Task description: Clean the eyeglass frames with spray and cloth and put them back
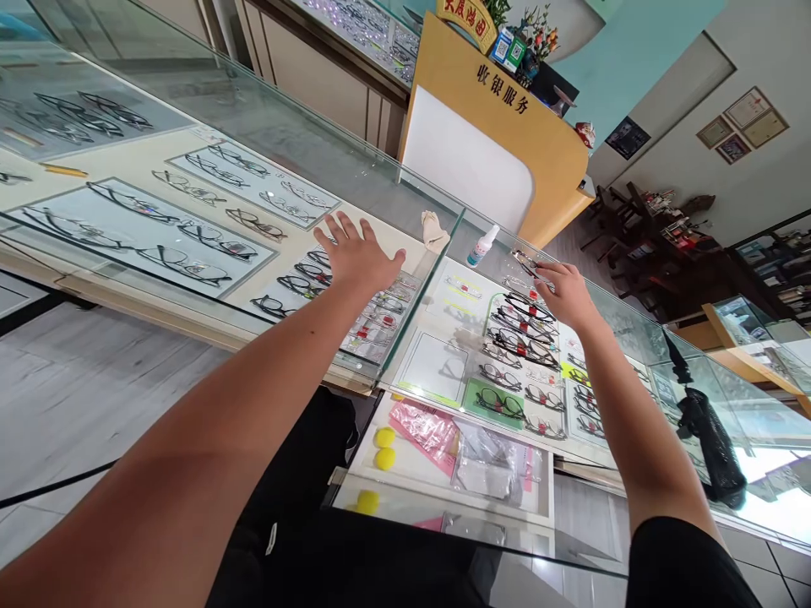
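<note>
My left hand [360,257] lies with fingers spread on the glass counter top [405,181], over rows of spectacle frames, and holds nothing. At the far edge of the counter, my right hand [565,291] has its fingers closed on a pair of eyeglasses [525,262]; part of the glasses is hidden behind the fingers. To the left of those glasses stands a small spray bottle [481,247] with a white top and blue liquid. A crumpled beige cloth [433,232] sits farther left, nearer my left hand. Beneath the glass, below my right hand, are several dark frames [523,342].
An open drawer [548,498] with plastic bags [485,464] and yellow round pieces [384,458] juts out in front of me. A black object with a handle [713,447] stands on the counter at right. The cashier desk [469,156] rises beyond the counter.
</note>
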`<action>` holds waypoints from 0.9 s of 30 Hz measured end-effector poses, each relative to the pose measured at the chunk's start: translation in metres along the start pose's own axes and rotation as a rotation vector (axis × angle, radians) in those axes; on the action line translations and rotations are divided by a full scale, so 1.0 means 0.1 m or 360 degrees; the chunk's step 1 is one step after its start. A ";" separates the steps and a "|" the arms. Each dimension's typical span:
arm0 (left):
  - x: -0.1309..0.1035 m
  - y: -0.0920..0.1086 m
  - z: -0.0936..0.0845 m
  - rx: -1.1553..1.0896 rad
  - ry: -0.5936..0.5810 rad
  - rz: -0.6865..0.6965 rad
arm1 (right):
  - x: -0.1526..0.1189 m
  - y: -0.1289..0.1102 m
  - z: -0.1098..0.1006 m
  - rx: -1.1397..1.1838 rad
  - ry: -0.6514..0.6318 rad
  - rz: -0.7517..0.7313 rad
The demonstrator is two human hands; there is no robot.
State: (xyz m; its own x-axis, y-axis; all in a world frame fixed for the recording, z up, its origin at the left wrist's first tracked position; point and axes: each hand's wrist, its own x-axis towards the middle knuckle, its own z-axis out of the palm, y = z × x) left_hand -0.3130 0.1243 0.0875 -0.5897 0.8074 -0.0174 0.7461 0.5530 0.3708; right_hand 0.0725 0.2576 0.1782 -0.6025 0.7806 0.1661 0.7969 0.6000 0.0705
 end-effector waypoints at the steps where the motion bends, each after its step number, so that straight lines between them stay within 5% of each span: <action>1: 0.00 0.00 -0.01 0.0000 0.0002 0.0006 | -0.15 -0.09 -0.12 0.0068 0.0017 -0.0067; 5: 0.02 0.00 0.00 0.0001 -0.0012 0.0010 | -0.93 -0.63 -0.64 0.0475 -0.0139 -0.0356; 8: 0.05 0.00 0.02 -0.0023 -0.0011 0.0016 | -1.51 -1.10 -0.93 0.0823 -0.0516 -0.0603; 12: 0.07 0.01 0.05 -0.0025 0.0030 0.0013 | -2.06 -1.59 -0.92 0.1001 -0.1115 -0.0594; 15: 0.06 0.02 0.05 0.0010 0.0041 -0.0007 | -2.29 -1.76 -0.57 0.0993 -0.1292 -0.0449; 17: 0.06 0.02 0.05 0.0019 0.0048 -0.0016 | -2.38 -1.81 -0.21 0.0899 -0.1230 -0.0338; 22: 0.06 0.03 0.03 0.0017 0.0034 -0.0021 | -2.37 -1.81 0.72 0.0575 -0.0798 -0.0121; 27: 0.05 0.03 0.03 0.0039 0.0035 -0.0022 | -1.96 -1.82 1.36 0.0329 -0.0482 0.0078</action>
State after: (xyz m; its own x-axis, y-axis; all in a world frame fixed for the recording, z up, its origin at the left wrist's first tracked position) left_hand -0.3126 0.1308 0.0855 -0.6064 0.7951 -0.0021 0.7450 0.5692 0.3478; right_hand 0.0398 0.0195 -0.0006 -0.5744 0.8071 -0.1368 0.8179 0.5591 -0.1358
